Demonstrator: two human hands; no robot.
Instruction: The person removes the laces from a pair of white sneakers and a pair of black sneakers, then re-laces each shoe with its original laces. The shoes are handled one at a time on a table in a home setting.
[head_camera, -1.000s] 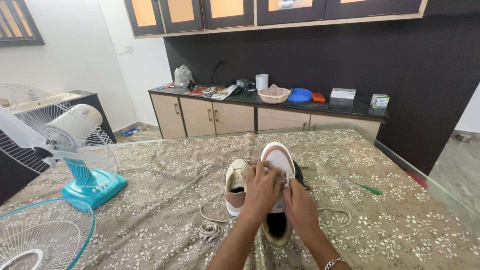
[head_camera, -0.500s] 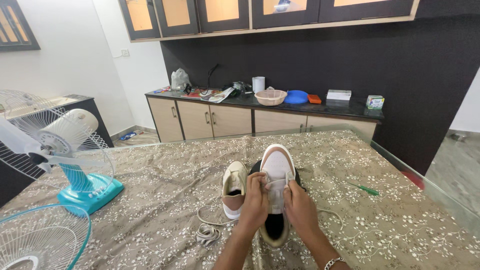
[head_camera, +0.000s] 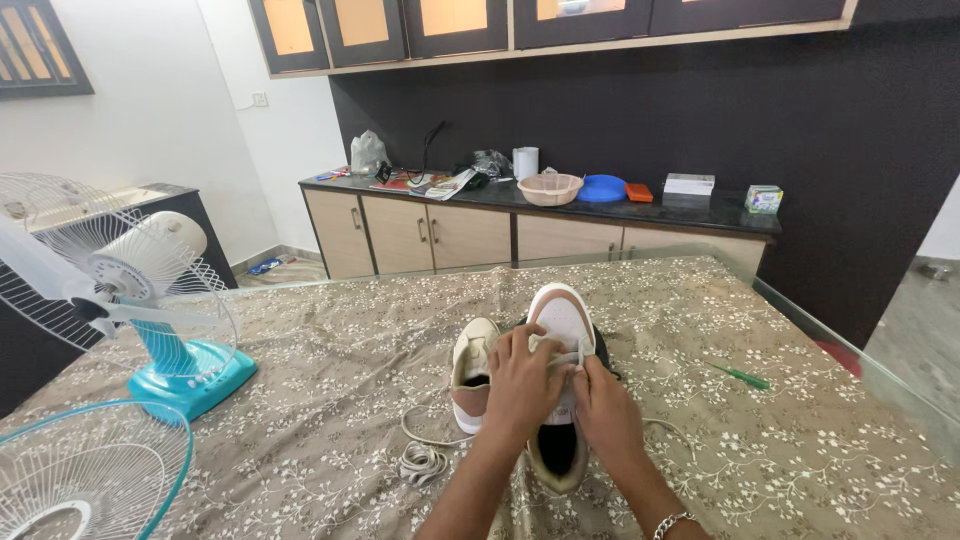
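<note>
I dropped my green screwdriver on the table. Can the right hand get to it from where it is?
Probably yes. The green screwdriver lies alone on the tablecloth, with nothing between it and the right hand. But that hand is busy gripping the shoe.

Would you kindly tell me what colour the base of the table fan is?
The fan base is turquoise blue, shown best in the head view.

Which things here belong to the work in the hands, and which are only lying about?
In use: left hand and right hand on the lace of the held shoe; second shoe; loose lace.

Lying about: fan, fan guard, screwdriver, basket, blue plate.
</note>
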